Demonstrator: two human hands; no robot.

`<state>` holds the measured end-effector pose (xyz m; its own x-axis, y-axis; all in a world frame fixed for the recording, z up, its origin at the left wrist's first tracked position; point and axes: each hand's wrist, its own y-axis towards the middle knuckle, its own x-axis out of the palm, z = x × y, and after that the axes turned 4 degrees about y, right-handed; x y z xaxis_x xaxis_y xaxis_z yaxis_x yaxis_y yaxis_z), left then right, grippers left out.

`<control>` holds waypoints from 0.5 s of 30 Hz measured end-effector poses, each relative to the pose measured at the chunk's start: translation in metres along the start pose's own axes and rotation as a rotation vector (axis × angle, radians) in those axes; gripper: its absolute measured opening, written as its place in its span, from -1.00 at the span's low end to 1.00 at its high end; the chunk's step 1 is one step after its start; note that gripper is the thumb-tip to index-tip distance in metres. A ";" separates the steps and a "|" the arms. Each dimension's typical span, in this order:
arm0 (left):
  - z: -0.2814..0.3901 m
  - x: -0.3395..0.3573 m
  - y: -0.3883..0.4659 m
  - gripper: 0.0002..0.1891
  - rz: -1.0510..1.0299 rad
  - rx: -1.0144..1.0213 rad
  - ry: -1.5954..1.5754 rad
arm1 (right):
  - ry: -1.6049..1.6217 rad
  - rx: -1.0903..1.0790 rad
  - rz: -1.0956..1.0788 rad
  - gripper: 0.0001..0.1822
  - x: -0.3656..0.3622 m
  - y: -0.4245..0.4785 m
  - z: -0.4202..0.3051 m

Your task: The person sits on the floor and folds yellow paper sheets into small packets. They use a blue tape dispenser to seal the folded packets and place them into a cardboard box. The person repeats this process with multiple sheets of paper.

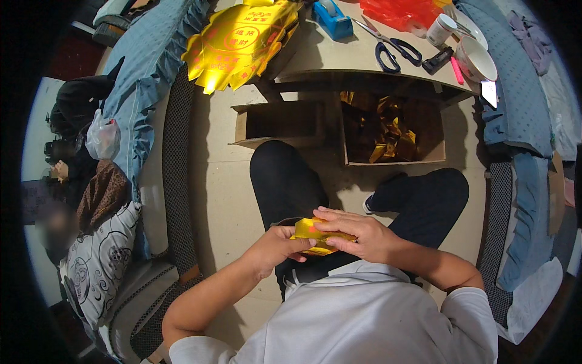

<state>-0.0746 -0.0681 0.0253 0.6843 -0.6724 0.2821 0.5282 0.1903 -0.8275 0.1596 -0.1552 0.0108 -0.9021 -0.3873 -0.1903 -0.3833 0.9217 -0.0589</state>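
Observation:
Between my two hands, above my lap, is a partly folded gold foil paper piece. My left hand grips its left end, with the thumb on the near side. My right hand lies over its right part, fingers stretched along the top and thumb below, hiding much of it. A stack of flat, die-cut gold foil sheets with red printing overhangs the table's left corner. On the floor past my knees, a cardboard box holds several folded gold foil pieces.
A second open cardboard box stands beside it. On the table are a blue tape dispenser, scissors, a black stapler-like object, a white jar, a bowl and a red plastic bag. Another person sits at left.

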 end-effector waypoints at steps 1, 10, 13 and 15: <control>-0.002 -0.001 0.000 -0.75 0.008 0.010 -0.029 | 0.015 0.006 0.014 -0.51 0.000 0.000 0.000; -0.005 -0.004 -0.005 -0.71 0.034 -0.008 -0.187 | -0.100 -0.104 -0.009 -0.48 0.001 -0.001 0.005; -0.006 -0.007 -0.007 -0.69 -0.003 0.016 -0.223 | -0.171 -0.158 0.005 -0.47 0.002 0.001 0.006; -0.004 -0.006 -0.009 -0.68 -0.001 -0.001 -0.240 | -0.212 -0.202 0.000 -0.46 0.001 0.001 0.009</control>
<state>-0.0854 -0.0684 0.0295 0.7838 -0.4836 0.3896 0.5281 0.1888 -0.8280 0.1599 -0.1542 0.0021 -0.8488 -0.3546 -0.3921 -0.4340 0.8909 0.1339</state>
